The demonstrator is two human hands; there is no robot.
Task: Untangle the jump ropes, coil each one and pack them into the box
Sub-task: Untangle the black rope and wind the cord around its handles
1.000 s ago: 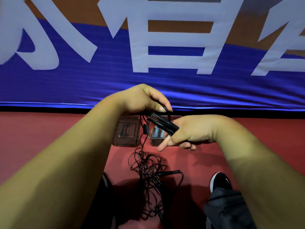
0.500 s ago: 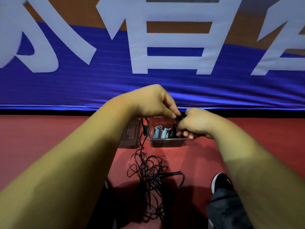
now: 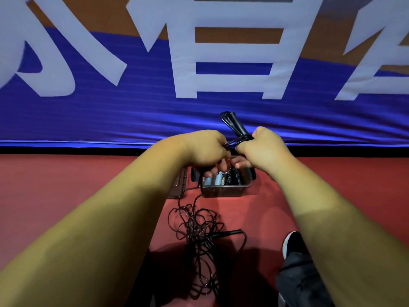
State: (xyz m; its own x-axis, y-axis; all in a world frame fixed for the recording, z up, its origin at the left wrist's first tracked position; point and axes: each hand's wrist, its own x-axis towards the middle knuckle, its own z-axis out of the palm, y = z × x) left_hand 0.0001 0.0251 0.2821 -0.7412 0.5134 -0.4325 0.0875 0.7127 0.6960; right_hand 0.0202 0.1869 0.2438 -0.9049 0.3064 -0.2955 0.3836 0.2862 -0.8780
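I log: right hand [image 3: 263, 147] fist-gripping coiled rope [image 3: 234, 125], raised over box [image 3: 225, 191]. Left hand [image 3: 205, 151] pinches loose strand, wrap being cinched, I judge. Box holds several coils. Tangle [image 3: 199, 235] on floor [image 3: 66, 185], not yet sorted. Task unfinished.

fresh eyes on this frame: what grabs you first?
The two hands meet at centre. The right hand grips a folded black jump rope that sticks up against the blue banner, and the left hand pinches the cord wound round it. Below them a tangle of dark rope lies on the red floor, just in front of the clear box, which holds coiled ropes.
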